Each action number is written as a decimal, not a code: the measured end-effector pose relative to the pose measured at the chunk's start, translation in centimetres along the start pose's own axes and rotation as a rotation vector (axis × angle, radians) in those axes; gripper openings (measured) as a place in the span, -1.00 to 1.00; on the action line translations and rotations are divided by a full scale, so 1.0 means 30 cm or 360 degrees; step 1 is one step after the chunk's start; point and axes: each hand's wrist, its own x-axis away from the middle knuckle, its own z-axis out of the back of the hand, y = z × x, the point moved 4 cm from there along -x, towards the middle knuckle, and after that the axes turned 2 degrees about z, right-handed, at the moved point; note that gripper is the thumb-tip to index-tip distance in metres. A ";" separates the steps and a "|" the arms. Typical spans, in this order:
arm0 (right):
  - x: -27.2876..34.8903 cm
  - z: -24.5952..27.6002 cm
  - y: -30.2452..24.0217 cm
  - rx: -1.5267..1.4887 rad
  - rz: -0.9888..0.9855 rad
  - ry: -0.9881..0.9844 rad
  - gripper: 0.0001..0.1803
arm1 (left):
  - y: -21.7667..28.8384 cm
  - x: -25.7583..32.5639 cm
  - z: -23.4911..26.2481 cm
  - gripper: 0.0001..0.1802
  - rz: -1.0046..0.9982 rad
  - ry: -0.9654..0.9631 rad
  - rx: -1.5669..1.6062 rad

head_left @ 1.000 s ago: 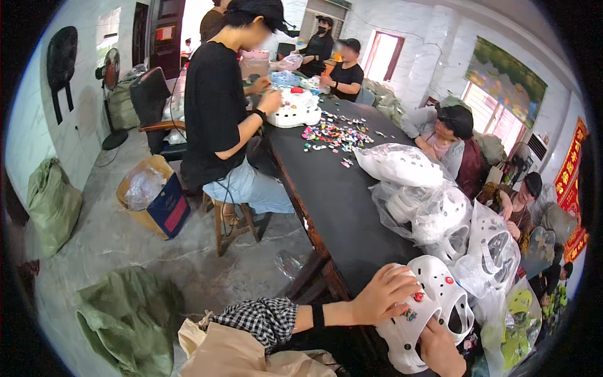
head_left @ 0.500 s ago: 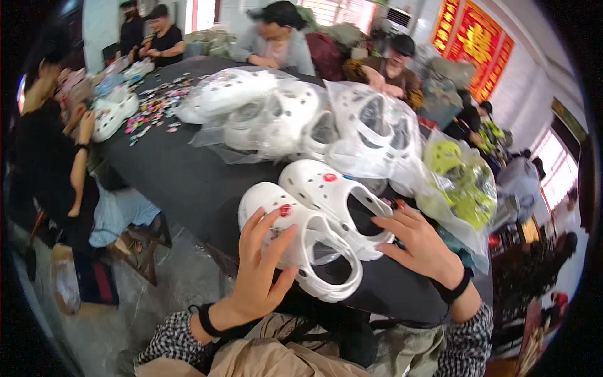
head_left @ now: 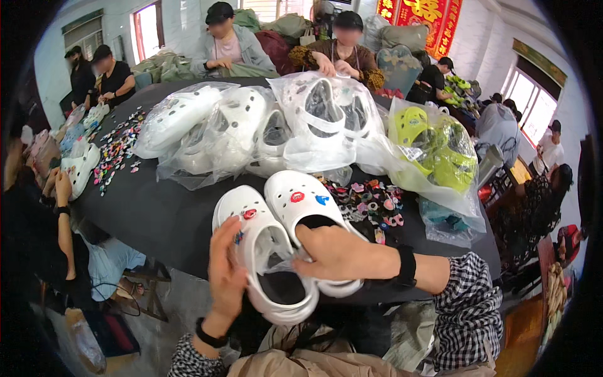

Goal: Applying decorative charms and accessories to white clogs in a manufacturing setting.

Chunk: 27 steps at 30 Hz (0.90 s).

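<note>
Two white clogs stand side by side at the table's near edge, toes pointing away. The left clog (head_left: 262, 248) bears a red charm and a small blue one at its outer side. Red and blue charms sit on the right clog (head_left: 300, 200). My left hand (head_left: 226, 270) lies along the outer side of the left clog, its fingers stretched out and thumb apart. Reaching across the right clog's opening, my right hand (head_left: 342, 251) grips the clog sides where the two shoes meet; its fingertips are partly hidden. Clear plastic film shows inside the left clog.
Bagged white clogs (head_left: 239, 125) and bagged lime-green clogs (head_left: 433, 147) lie across the dark table (head_left: 169, 213). Loose colourful charms (head_left: 370, 204) are heaped behind my right hand, with another scatter (head_left: 116, 147) at the left. Co-workers sit across and to the left.
My right hand has moved left, from the right clog's heel to between the clogs. My left hand has slid off the left clog's top to its outer side. The view has turned.
</note>
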 end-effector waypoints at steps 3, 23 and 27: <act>0.018 -0.033 -0.057 -0.0276 -0.0086 0.0003 -0.52 | -0.041 -0.070 0.078 -0.14 0.0042 -0.0271 0.0272; 0.252 0.102 0.187 -0.0187 -0.0101 0.0673 -0.02 | 0.016 -0.057 -0.010 0.05 0.0813 -0.0105 0.0449; 0.236 0.042 0.134 -0.0353 -0.0203 0.0661 -0.05 | 0.011 -0.076 -0.004 -0.01 0.0753 -0.0134 0.0500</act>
